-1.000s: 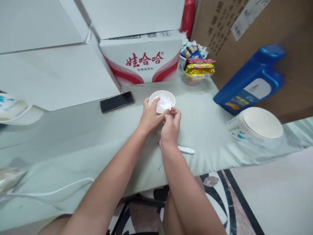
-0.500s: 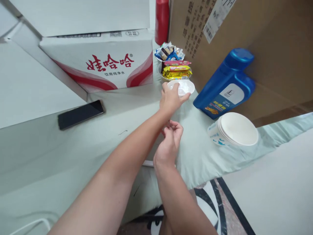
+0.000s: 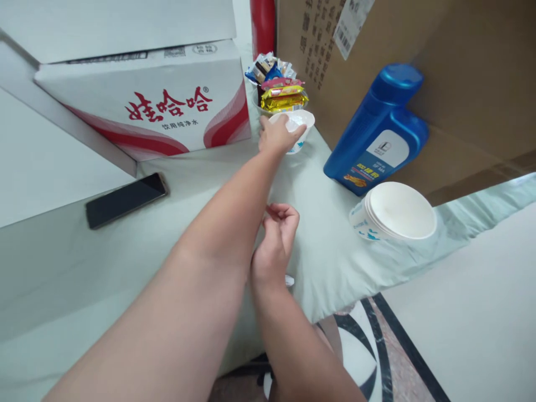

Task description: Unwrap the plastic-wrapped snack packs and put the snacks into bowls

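My left hand [image 3: 277, 135] reaches out and grips a white paper cup [image 3: 302, 132] by its rim, squeezing the mouth into an oval. Blue marks show on the cup's side, and something pale or clear seems to be inside. Just behind it stands a bowl of wrapped snacks [image 3: 285, 101]. My right hand [image 3: 274, 240] is lower down, beside and partly behind my left forearm, with fingers curled together. What they hold, if anything, is hidden. A small white piece of something [image 3: 290, 280] peeks out by my right wrist.
A blue bottle [image 3: 372, 134] leans before a big brown carton [image 3: 469, 89]. Stacked paper cups [image 3: 402, 211] lie tilted at the right. At left are a phone [image 3: 126, 200] and a white-and-red water carton [image 3: 167, 106]. A red object [image 3: 263, 28] stands behind the snacks.
The camera view has shifted. My left hand has moved the cup slightly, and more of the cup's side now shows. My right hand keeps its curled shape.
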Demonstrator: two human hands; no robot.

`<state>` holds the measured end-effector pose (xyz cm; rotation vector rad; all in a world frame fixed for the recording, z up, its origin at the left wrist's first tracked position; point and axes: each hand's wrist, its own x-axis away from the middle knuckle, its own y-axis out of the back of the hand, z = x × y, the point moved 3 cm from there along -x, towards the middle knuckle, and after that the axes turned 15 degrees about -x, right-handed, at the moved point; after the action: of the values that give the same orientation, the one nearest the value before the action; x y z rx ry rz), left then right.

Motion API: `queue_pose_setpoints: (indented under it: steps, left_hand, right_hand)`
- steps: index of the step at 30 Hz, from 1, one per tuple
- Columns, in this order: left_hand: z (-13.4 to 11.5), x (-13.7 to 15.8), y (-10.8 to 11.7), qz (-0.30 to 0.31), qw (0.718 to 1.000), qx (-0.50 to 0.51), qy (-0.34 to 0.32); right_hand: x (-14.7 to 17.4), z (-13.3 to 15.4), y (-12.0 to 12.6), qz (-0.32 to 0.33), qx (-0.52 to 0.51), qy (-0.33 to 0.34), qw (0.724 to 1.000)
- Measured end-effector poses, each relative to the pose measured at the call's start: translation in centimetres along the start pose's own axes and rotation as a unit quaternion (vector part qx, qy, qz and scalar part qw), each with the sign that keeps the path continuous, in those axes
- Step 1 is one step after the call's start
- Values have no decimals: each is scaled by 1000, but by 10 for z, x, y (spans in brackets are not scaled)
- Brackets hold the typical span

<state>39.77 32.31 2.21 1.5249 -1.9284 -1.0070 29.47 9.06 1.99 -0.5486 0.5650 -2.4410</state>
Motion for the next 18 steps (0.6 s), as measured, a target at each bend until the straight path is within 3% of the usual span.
queue_pose_setpoints:
  steps: [3, 6, 8, 11, 18]
  left_hand:
    - [11, 3, 10, -17, 998, 40, -41]
    - [32, 35, 43, -59, 992, 103, -31]
    - [55, 71, 72, -76, 978, 195, 21]
    - [98, 140, 117, -77, 933, 336, 99]
    - [191, 296, 206, -175, 881, 391, 202]
  right_hand:
    - [1, 3, -2, 10, 3, 33, 999]
    - [3, 4, -7, 18, -8, 45, 999]
    - [7, 2, -10, 29, -10, 46, 998]
    - [18, -3, -17, 61, 4, 62, 996]
    - [77, -28, -33, 194, 112, 126, 966]
